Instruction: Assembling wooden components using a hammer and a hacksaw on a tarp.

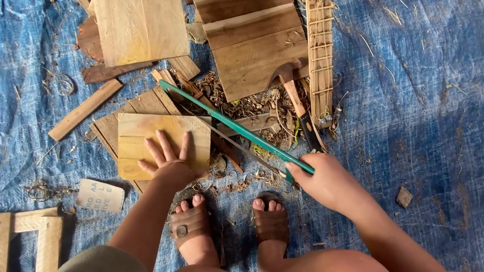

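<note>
Head camera looks straight down at us crouched on a blue tarp (451,100), our two sandalled feet (229,226) planted on it between our knees. Our left hand (168,160) lies flat on a pale wooden board (135,138), its grip spread wide with the fingers fanned out and pressing down on the near edge. That board rests on top of darker planks (125,111) just ahead of our left foot. Our right hand (324,181) has its grip pressed together around the near end of a green-framed hacksaw (234,124), which runs diagonally away to the upper left. The saw's far end reaches past the top right corner of the pale board, and its thin blade passes just beside the board's right edge; we cannot tell whether the blade touches the wood. A hammer (296,97) with a wooden handle lies just right of the saw among wood shavings (249,100). Beyond it sits a small unfinished wooden stringed instrument (318,24), its neck pointing toward us. More flat boards (254,39) lie stacked beside the neck, and a large pale panel (140,17) lies further left. Well apart at the lower left sits a wooden frame of slats (0,255), with a small card (99,195) near it
</note>
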